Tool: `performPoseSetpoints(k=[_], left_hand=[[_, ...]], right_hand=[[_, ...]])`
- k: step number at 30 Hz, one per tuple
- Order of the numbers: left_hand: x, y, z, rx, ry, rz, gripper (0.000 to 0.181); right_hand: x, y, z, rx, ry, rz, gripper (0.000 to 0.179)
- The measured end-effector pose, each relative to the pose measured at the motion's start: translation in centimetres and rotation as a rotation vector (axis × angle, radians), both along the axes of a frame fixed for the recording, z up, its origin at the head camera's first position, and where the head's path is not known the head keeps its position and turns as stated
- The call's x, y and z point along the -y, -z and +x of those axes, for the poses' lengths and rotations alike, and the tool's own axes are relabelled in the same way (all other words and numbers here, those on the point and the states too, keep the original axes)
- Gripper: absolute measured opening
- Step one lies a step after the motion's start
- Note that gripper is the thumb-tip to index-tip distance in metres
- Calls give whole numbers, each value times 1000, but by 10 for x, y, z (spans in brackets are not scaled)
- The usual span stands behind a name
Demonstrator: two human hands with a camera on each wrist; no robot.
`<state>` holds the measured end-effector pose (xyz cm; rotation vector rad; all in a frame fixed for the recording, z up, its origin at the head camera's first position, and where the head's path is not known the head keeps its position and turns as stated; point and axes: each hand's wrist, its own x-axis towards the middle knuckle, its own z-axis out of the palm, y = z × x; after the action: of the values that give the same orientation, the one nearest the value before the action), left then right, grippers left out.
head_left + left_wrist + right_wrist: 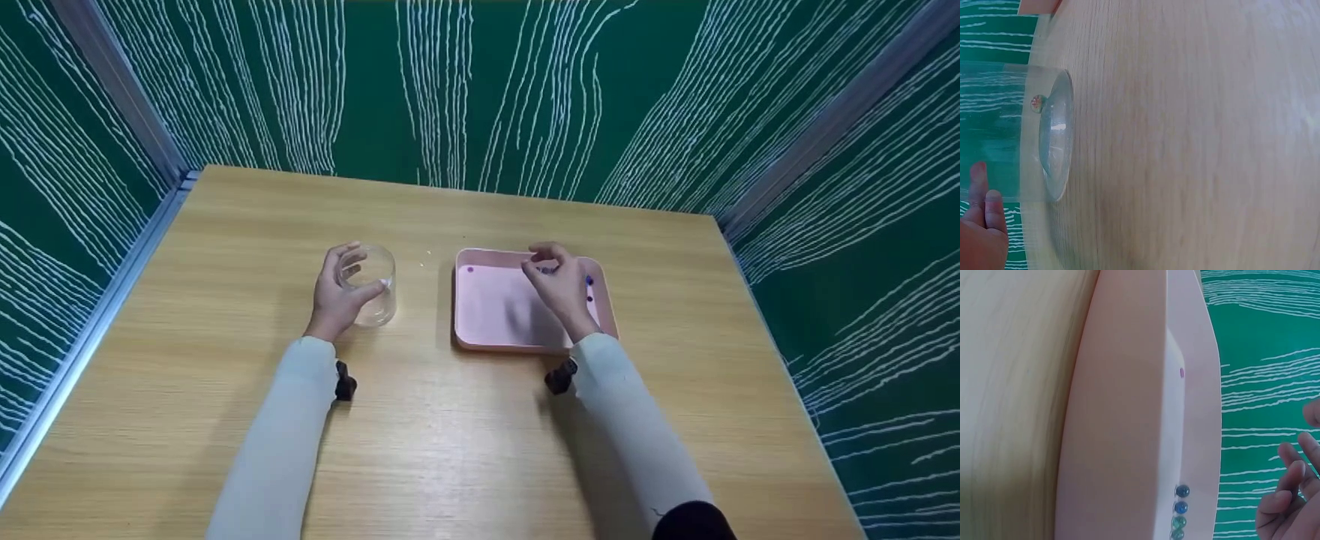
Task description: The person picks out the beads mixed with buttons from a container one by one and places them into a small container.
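My left hand (339,296) grips a clear cylindrical jar (381,304) on the table, fingers around its far side and thumb on the near side. One small multicoloured marble (1037,103) shows at the bottom of the jar in the left wrist view. Over the right part of a shallow pink tray (495,315) hovers my right hand (561,291), fingers loosely bent and thumb near the index finger. No object shows between its fingertips. Several marbles, among them a blue marble (1181,507) and a green marble (1179,522), lie along the tray's far side.
A small pink spot (470,269) marks the tray's far left corner. The wooden table (420,420) carries the jar on the left and the tray to its right. Green panels (375,90) with white wavy lines stand around the table, with metal posts (124,82) at the corners.
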<state>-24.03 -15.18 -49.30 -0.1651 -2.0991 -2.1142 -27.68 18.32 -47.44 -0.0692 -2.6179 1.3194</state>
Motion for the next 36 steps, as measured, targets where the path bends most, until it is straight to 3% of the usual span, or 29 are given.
performPoseSetpoints(k=[9,15,24,32,36], left_hand=[[1,0,-1,14,-7,0,71],[1,0,-1,10,0,11,73],[1,-1,0,-9,5,-16,72],[1,1,0,-18,-9,-20,73],[1,0,0,3,-11,-23,71]], right_hand=[[-19,-2,1,-2,23,60,40],[-29,-5,1,32,29,13,33],[-46,-6,-1,-27,49,35,26],[-61,-5,-1,114,82,30,35],[-68,-3,0,131,83,28,36]])
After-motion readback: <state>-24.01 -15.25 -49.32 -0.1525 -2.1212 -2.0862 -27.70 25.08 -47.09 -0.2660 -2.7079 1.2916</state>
